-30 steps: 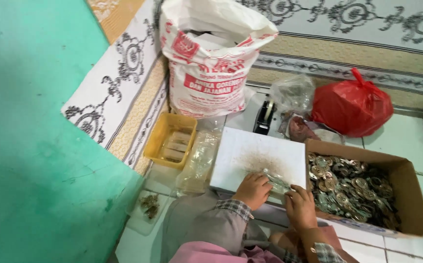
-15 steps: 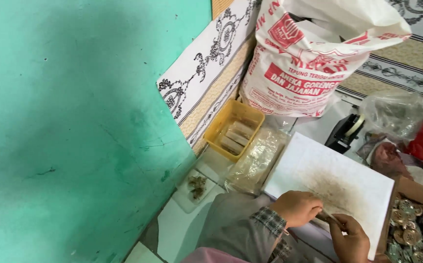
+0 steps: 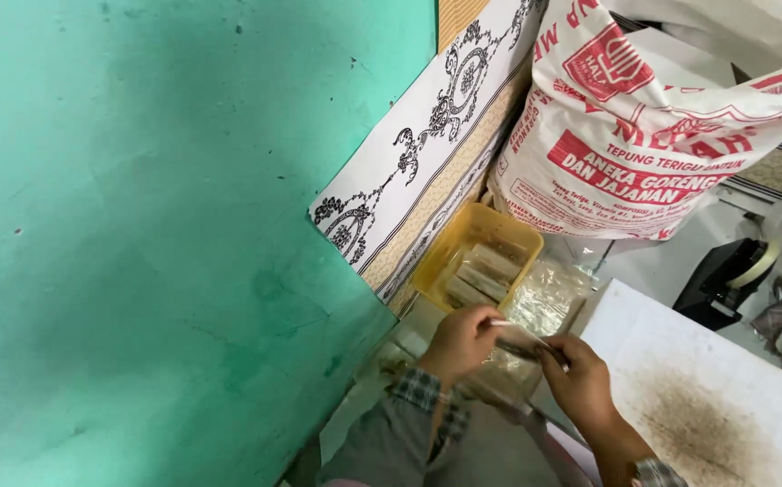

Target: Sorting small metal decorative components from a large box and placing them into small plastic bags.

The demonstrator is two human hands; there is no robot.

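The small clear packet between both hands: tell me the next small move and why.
Probably carry the small clear packet forward and lay it in the yellow tray. The left hand and right hand both pinch it just short of that tray, where similar filled packets lie side by side.

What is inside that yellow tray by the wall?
The yellow tray holds several pale, flat, wrapped packets lying side by side. What is inside the wrappers cannot be made out, and anything beneath the packets is covered by them.

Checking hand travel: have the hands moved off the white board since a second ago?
Yes. Both hands moved left off the white board, toward the yellow tray.
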